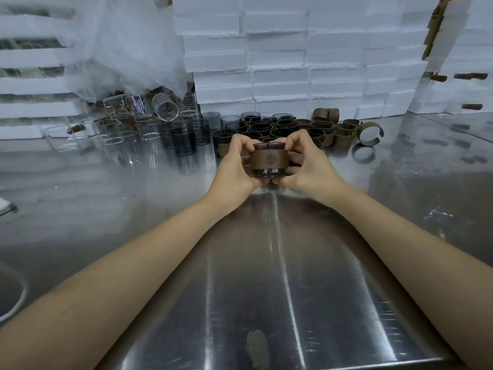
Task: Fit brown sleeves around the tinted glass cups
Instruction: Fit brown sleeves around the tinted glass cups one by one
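Observation:
A dark tinted glass cup (269, 172) is held upright just above the steel table, in the middle of the view. A brown sleeve (269, 159) with a printed emblem wraps its middle. My left hand (236, 164) grips the cup and sleeve from the left, its fingers curled over the rim. From the right, my right hand (306, 162) grips the same cup, thumb and fingers pinching the rim and sleeve edge. Behind my hands stand several sleeved tinted cups (262, 128). Bare tinted cups (184, 141) stand to the left. Loose brown sleeves (369, 133) lie to the right.
Clear glass cups (117, 129) stand and lie at the back left under a plastic bag (128, 46). White foam boxes (293, 62) are stacked along the back. The steel table (280, 276) stretches toward me. A round rim (16, 297) shows at the left edge.

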{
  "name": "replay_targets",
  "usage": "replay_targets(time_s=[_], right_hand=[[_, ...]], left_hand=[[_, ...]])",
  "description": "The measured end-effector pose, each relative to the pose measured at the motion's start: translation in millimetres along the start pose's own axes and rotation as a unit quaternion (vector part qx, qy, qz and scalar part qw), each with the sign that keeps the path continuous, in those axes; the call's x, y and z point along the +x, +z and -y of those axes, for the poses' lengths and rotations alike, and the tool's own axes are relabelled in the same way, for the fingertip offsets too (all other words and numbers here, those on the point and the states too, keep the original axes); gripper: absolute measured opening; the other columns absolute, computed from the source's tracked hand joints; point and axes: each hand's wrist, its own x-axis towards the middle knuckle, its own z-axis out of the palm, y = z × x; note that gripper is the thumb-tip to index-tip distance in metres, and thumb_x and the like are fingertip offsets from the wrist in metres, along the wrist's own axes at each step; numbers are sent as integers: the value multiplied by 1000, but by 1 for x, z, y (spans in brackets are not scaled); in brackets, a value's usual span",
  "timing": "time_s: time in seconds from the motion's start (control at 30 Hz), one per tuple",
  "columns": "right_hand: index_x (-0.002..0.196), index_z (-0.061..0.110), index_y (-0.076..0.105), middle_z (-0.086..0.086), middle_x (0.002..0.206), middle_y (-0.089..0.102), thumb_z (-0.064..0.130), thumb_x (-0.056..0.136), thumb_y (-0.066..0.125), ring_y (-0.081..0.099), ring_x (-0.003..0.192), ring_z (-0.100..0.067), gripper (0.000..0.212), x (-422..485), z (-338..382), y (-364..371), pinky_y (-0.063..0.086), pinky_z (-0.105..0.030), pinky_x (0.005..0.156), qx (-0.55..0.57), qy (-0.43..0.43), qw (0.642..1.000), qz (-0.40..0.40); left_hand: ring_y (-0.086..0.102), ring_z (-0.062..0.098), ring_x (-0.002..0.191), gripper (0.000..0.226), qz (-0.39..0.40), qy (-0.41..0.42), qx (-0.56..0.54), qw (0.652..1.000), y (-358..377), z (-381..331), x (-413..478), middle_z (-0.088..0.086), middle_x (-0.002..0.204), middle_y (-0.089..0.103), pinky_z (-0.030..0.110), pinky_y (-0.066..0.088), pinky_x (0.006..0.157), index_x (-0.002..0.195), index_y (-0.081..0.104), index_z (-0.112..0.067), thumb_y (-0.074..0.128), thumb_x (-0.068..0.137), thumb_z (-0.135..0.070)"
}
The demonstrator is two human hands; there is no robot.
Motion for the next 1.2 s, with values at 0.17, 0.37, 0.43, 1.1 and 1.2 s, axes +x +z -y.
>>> replay_targets(time_s=[0.17, 0.37, 0.43, 1.1, 1.2], right_hand=[[91, 23, 37, -2, 125, 57, -16, 66, 77, 60, 115, -18, 60, -3, 6, 1, 57, -36, 89, -27, -7, 1000, -6], [90, 22, 38, 10, 117, 61, -13, 64, 79, 64, 105, -18, 60, -2, 6, -1, 58, -36, 86, -43, -3, 999, -10], [90, 23, 39, 11, 114, 63, -12, 64, 80, 67, 101, -20, 61, -1, 4, -2, 59, -36, 83, -51, -2, 999, -11], [89, 26, 35, -1, 117, 57, 21, 71, 85, 59, 109, -19, 53, -5, -1, -8, 53, -36, 88, -150, 6, 988, 32], [87, 18, 35, -2, 109, 58, 24, 73, 82, 56, 101, -16, 50, -4, -2, -11, 44, -27, 81, -208, -17, 978, 28]], left_hand=[[64, 21, 105, 64, 0, 8, -6, 1000, 0, 2, 1, -6, 117, 59, 36, 57, 87, 92, 36, -31, 83, 68, 7], [63, 31, 109, 65, 3, -3, -31, 1000, 0, 1, 0, -4, 118, 59, 40, 58, 86, 89, 38, -34, 82, 65, 7], [62, 34, 111, 62, 7, -9, -40, 999, -1, 0, 0, -2, 119, 59, 49, 57, 88, 90, 38, -30, 82, 64, 7], [54, 28, 112, 62, 46, -29, 143, 988, 1, 4, 1, 1, 114, 32, 40, 57, 82, 87, 28, -32, 82, 70, -6], [51, 24, 117, 62, 69, -27, 157, 985, 1, 6, 0, -3, 112, 34, 34, 52, 94, 88, 29, -34, 86, 70, -16]])
